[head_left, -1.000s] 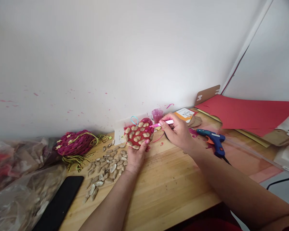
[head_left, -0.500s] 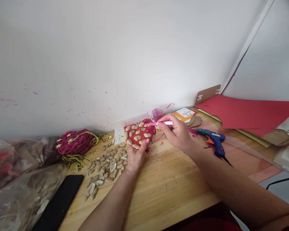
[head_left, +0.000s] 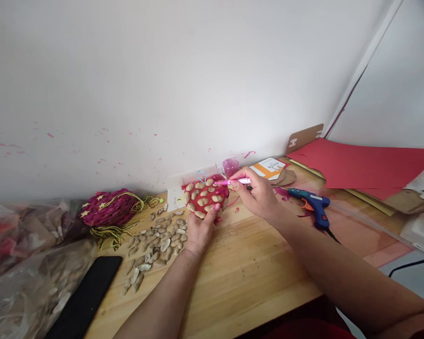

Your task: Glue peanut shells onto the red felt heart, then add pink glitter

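My left hand (head_left: 201,230) grips a red disc (head_left: 197,199) by its lower edge, thumb on the front face. Peanut shells dot the disc, and those near its upper right are painted magenta. A light-blue loop sticks up from its top. Between the fingers of my right hand (head_left: 256,193) is a paintbrush (head_left: 238,181) with a white and pink handle. Its tip is at the painted shells on the disc's upper right. A small cup (head_left: 231,166) stained with magenta paint stands behind the brush, against the wall.
Loose peanut shells (head_left: 159,240) lie left of my left arm, beside a black phone (head_left: 88,294). Magenta shell pieces with stars and cords (head_left: 109,207) and plastic bags (head_left: 38,287) sit farther left. On the right are a blue glue gun (head_left: 314,205) and red paper (head_left: 367,165).
The disc has turned and shifted very slightly to the right. My right hand and the brush have moved a little to the left.
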A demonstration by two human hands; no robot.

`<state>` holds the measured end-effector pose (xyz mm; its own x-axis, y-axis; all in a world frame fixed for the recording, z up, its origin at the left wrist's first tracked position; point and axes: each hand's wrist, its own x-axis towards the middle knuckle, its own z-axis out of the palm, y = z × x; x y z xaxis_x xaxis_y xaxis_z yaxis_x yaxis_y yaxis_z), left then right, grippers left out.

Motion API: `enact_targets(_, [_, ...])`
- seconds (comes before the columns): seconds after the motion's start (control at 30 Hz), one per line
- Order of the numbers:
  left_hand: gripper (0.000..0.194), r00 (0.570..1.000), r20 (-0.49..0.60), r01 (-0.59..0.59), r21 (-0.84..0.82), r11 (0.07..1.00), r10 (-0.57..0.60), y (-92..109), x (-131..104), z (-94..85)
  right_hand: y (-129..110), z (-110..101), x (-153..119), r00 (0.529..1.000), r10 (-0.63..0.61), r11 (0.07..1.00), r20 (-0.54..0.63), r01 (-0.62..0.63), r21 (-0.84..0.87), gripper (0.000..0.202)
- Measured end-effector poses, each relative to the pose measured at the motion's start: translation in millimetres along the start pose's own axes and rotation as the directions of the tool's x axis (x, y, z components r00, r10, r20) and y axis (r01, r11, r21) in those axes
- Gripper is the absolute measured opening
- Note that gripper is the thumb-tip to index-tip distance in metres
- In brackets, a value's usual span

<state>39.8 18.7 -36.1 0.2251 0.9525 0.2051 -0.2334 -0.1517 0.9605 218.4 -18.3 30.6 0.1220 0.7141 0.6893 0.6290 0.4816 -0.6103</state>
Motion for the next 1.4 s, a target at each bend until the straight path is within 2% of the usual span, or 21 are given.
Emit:
enact_targets(0.1, [0.044,1.0,-0.027,-0.016,0.02,1.0,0.017,0,1,-0.4,2,0,1,0.999,0.025,0.999,-0.042,-0.027,-0.043,0.014])
enact_targets(0.2, [0.047,0.999,-0.042,-0.025,0.043,0.999,0.027,-2,3,-2.8,2,-1,2,0.996,0.044,0.999,-0.079,-0.045,-0.014,0.016])
enact_targets(0.47, [0.035,0.995,0.066,-0.09,0.171,0.981,0.079,-6,3,-5.8,-3,1,-1,0.999,0.045,0.998,0.004,-0.045,0.041,0.016])
enact_targets(0.67, [0.036,0.999,0.009,-0.044,0.139,0.989,0.043,-5,3,-4.7,3,-2,2,0.995,0.06,0.998,-0.078,-0.059,0.015,0.015])
enact_targets(0.87, [0.032,0.997,0.03,-0.069,0.2,0.977,0.064,-10,4,-8.4,0,-1,1,0.998,0.059,0.998,0.014,-0.059,0.02,0.014])
enact_targets(1.07, [0.036,0.999,0.024,-0.034,0.196,0.98,0.03,-8,5,-6.7,1,-1,2,0.997,0.015,1.0,-0.079,-0.016,-0.017,0.014])
enact_targets(1.17, [0.035,0.999,0.03,-0.043,0.241,0.97,0.036,-11,6,-8.7,4,-1,3,0.998,0.05,0.998,-0.043,-0.048,0.032,0.016])
enact_targets(1.27, [0.033,0.999,0.026,-0.049,0.251,0.967,0.044,-14,8,-10.7,8,0,3,0.997,0.053,0.999,-0.049,-0.053,-0.001,0.017])
enact_targets(1.4, [0.04,0.998,-0.058,0.01,0.173,0.985,0.0,-17,13,-11.0,15,-4,6,0.987,0.091,0.995,-0.131,-0.096,-0.029,0.019])
